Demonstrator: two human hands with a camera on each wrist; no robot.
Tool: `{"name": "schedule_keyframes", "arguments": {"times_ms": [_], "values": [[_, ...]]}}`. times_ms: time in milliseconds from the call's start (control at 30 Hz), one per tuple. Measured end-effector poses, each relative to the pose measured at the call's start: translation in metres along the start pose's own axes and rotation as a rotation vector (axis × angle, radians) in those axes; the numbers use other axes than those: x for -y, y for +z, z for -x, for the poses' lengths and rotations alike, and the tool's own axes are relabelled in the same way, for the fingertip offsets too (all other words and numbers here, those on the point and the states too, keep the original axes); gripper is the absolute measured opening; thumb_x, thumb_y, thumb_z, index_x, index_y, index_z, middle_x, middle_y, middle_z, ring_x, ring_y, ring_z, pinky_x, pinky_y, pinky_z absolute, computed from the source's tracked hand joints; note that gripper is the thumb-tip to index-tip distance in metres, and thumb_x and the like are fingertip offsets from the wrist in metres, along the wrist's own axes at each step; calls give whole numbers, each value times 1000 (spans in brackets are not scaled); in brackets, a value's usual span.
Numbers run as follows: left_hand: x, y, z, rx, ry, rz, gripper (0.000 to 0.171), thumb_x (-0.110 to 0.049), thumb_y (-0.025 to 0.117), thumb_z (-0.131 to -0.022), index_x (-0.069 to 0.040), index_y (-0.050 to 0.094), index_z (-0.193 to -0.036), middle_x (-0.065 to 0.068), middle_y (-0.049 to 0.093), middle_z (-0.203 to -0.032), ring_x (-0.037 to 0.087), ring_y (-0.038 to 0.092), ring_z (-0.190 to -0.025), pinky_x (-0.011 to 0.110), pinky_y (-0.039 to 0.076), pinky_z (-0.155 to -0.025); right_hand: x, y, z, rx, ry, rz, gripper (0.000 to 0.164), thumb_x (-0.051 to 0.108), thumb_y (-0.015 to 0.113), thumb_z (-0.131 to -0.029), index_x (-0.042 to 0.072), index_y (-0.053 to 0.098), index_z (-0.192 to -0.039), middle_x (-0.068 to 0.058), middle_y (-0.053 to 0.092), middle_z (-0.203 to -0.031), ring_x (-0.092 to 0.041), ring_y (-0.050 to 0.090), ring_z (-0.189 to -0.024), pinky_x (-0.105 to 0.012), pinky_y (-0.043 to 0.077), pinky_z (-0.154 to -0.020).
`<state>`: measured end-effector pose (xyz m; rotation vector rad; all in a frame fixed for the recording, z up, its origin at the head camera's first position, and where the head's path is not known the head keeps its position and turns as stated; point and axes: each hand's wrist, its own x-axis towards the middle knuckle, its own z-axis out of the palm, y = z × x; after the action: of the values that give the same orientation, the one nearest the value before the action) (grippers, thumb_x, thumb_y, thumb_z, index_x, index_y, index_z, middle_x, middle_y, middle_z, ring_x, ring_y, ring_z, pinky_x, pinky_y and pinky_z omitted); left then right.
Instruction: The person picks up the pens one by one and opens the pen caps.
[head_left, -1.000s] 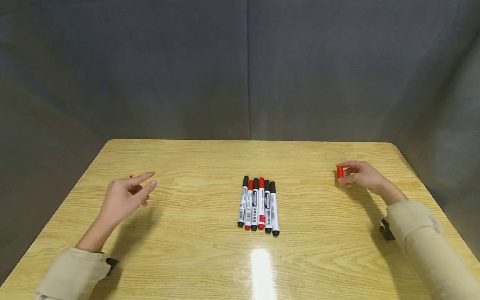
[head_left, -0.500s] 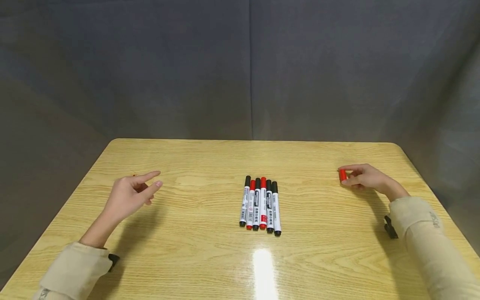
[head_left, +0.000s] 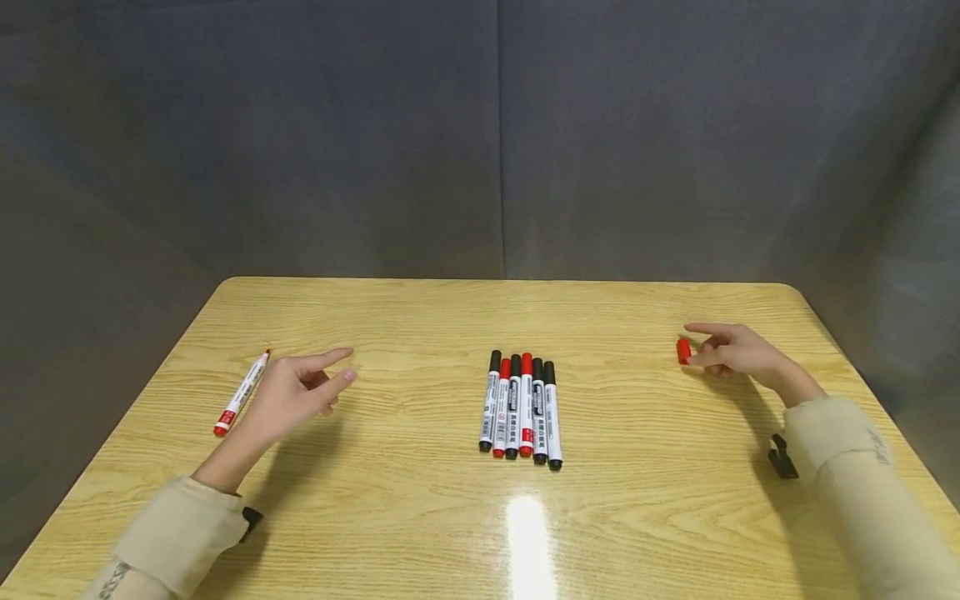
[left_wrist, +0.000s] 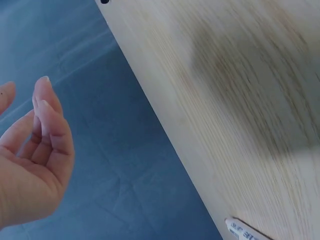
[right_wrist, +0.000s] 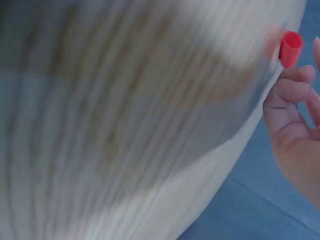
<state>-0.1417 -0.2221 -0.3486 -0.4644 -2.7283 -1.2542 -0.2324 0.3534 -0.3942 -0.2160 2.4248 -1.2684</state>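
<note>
My left hand (head_left: 288, 398), fingers loosely spread and holding nothing, hovers over the table's left side. Beside it lies an uncapped red whiteboard marker (head_left: 242, 393), its red tip pointing away; part of its white barrel (left_wrist: 244, 231) shows at the bottom of the left wrist view. On the far right, a red marker cap (head_left: 683, 351) is on the tabletop, its hollow end visible in the right wrist view. Around it my right hand (head_left: 738, 350) has its index finger straight and lifted off. The thumb is close to the cap; whether they touch I cannot tell.
Several capped whiteboard markers (head_left: 527, 408), red and black, lie side by side in a row at the middle of the wooden table (head_left: 405, 500). Behind the table's far edge hangs a dark grey curtain (head_left: 360, 142).
My left hand has moved right, exposing the uncapped marker it had hidden. My right hand has lowered the red cap, shifted slightly right, and its index finger has parted from the cap.
</note>
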Motion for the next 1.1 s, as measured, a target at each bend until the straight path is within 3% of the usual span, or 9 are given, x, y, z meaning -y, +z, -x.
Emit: {"name": "schedule_keyframes", "arguments": {"times_ms": [167, 300, 467, 667, 900, 1100], "values": [[-4, 6, -3, 14, -1, 50, 38, -17, 64, -86, 0, 59, -120, 5, 57, -53, 13, 53, -45, 26, 41, -41, 8, -2, 9, -61, -27, 2, 65, 11, 60, -87, -3, 27, -141, -12, 48, -93, -18, 52, -66, -32, 43, -57], [-10, 11, -6, 24, -12, 100, 40, -16, 63, -87, 0, 56, -123, 5, 58, -55, 13, 54, -46, 28, 44, -43, 17, -3, 17, -78, -49, -3, 62, 14, 59, -89, -3, 28, -140, -11, 50, -97, -18, 52, -70, -32, 44, -59], [-12, 21, -10, 50, -45, 122, 46, -19, 63, -87, -1, 52, -127, 4, 59, -57, 19, 57, -48, 33, 48, -48, 27, -3, 27, -115, -86, 13, 61, 16, 59, -89, -4, 31, -138, -3, 56, -97, -15, 58, -78, -32, 48, -64], [-13, 33, -13, 82, -56, 176, 48, -19, 63, -87, -1, 49, -130, 10, 59, -60, 31, 58, -53, 40, 50, -53, 34, 1, 36, -133, -175, -10, 51, 3, 53, -90, -5, 34, -136, -3, 56, -101, -11, 61, -84, -30, 51, -68], [-13, 48, -15, 111, -85, 241, 49, -19, 63, -87, 0, 48, -130, 18, 59, -63, 34, 58, -57, 39, 51, -54, 42, 9, 43, -133, -237, -45, 41, 2, 53, -90, 4, 43, -131, 2, 58, -99, -11, 62, -83, -27, 51, -68], [-13, 60, -19, 153, -118, 308, 51, -19, 62, -87, 0, 46, -132, 21, 59, -66, 37, 58, -59, 34, 47, -48, 52, 15, 49, -127, -286, -59, 41, 5, 55, -90, 4, 46, -130, -2, 58, -99, -12, 62, -83, -27, 51, -67]]}}
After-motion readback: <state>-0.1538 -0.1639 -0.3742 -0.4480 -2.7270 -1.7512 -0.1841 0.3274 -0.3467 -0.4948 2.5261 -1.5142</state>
